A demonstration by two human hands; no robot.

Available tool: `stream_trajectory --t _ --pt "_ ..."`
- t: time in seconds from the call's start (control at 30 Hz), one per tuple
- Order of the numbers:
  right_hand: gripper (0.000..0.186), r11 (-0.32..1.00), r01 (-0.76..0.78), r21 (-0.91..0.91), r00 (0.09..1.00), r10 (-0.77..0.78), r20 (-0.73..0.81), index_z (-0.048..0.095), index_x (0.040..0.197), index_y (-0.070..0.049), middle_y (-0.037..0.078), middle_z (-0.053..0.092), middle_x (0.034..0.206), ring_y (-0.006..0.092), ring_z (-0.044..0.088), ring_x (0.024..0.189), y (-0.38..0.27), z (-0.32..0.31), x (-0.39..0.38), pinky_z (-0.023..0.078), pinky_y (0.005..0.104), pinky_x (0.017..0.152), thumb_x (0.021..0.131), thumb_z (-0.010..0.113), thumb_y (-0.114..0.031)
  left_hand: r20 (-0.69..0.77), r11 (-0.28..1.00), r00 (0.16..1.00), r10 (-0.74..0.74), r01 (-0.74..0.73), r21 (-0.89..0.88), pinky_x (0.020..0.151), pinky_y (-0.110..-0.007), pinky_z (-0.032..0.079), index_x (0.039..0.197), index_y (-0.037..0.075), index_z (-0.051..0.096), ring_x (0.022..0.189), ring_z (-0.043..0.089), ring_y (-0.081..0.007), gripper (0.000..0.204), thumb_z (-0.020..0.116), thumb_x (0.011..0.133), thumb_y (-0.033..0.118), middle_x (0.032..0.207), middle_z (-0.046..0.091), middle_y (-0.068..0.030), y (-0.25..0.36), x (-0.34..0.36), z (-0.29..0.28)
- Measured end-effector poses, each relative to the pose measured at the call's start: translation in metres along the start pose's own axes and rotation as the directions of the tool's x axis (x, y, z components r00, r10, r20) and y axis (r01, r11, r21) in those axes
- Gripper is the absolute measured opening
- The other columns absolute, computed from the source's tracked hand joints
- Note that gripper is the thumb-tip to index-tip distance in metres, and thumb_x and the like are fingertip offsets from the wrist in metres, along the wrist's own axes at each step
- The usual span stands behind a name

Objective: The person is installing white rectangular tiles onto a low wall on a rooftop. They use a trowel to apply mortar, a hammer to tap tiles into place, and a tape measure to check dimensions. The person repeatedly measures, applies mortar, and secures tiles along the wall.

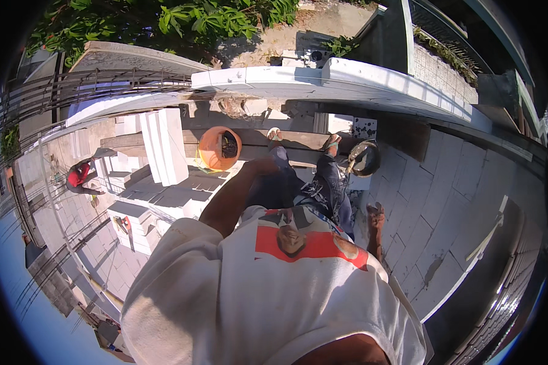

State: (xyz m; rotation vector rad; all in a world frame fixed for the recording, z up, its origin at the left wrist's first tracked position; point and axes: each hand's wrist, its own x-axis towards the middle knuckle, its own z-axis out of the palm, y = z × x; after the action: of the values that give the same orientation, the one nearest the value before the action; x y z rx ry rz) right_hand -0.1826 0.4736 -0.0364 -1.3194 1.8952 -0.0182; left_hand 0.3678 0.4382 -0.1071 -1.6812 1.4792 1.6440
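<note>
My left arm reaches forward over my jeans, and my left hand (pixel 266 167) rests at or near my left thigh, its fingers not discernible. On the other side, my right hand (pixel 375 215) hangs beside the pale block wall (pixel 432 188), fingers loosely apart and nothing visible in them. An orange bucket (pixel 204 151) stands ahead to the left, with dark things inside. Nearest my right hand, further forward, is a dark round bucket (pixel 365 159) with greyish matter on its rim. My sandalled feet are on wooden planks (pixel 256 139).
Tall white blocks (pixel 164 146) stand left of the orange bucket. Tools with red parts (pixel 123 225) lie on a block stack. Another person in red (pixel 79 175) is lower down at far left. A white block wall (pixel 274 76) crosses ahead; rebar (pixel 103 79) extends at its left.
</note>
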Motion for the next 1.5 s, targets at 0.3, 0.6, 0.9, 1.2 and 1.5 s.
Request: stream_trajectory --t 0.3,0.6,0.9,1.2,1.5 --pt "0.057 0.944 -0.177 0.278 0.873 0.021 0.487 0.062 0.137 0.002 0.013 0.072 0.122 0.0237 0.068 0.108 -0.088 0.079 -0.001 0.053 0.0371 0.096 0.106 0.058 -0.045 -0.237 0.966 0.972 0.01 -0.07 -0.247 0.095 -0.051 0.054 0.122 -0.004 0.065 0.11 0.069 -0.0458 0.043 0.056 0.094 0.028 0.117 0.07 -0.0326 -0.042 -0.01 0.035" --pt "0.052 0.947 0.241 -0.215 0.717 -0.024 0.697 0.068 0.126 -0.003 0.012 0.074 0.106 0.0269 0.071 0.096 -0.122 0.07 0.13 0.054 0.0421 0.086 0.1 0.063 -0.047 -0.125 0.738 0.851 -0.509 0.358 -0.572 0.107 -0.064 0.046 0.157 0.012 0.033 0.137 0.047 -0.0557 0.091 0.078 0.086 0.045 0.16 0.035 -0.0234 0.018 -0.023 0.096" --pt "0.037 0.259 0.964 -0.05 0.178 -0.499 0.848 0.069 0.115 -0.001 0.022 0.073 0.108 0.0354 0.074 0.096 -0.227 0.164 0.24 0.057 0.0456 0.08 0.095 0.07 -0.033 -0.169 0.414 0.562 -0.81 0.343 -0.843 0.104 -0.058 0.047 0.154 0.002 0.032 0.131 0.054 -0.0463 0.096 0.082 0.082 0.041 0.147 0.046 -0.0275 0.018 0.026 0.143" --pt "0.04 0.372 0.925 0.073 0.079 -0.377 0.923 0.071 0.119 0.001 0.023 0.073 0.117 0.0355 0.073 0.107 -0.376 0.56 0.185 0.057 0.0434 0.093 0.094 0.073 -0.03 0.013 0.051 0.441 -0.898 0.132 -0.99 0.102 -0.053 0.047 0.13 0.002 0.061 0.127 0.057 -0.0377 0.061 0.08 0.082 0.034 0.136 0.059 -0.0166 -0.027 0.057 0.177" --pt "0.062 -0.365 0.931 -0.027 -0.068 -0.246 0.967 0.054 0.142 -0.004 0.022 0.053 0.145 0.0396 0.052 0.135 -0.36 0.864 0.197 0.049 0.0533 0.105 0.087 0.075 -0.026 0.108 -0.127 0.411 -0.905 -0.018 -0.992 0.103 -0.052 0.046 0.134 0.003 0.061 0.128 0.056 -0.0387 0.063 0.08 0.081 0.031 0.141 0.057 -0.018 -0.044 0.05 0.189"
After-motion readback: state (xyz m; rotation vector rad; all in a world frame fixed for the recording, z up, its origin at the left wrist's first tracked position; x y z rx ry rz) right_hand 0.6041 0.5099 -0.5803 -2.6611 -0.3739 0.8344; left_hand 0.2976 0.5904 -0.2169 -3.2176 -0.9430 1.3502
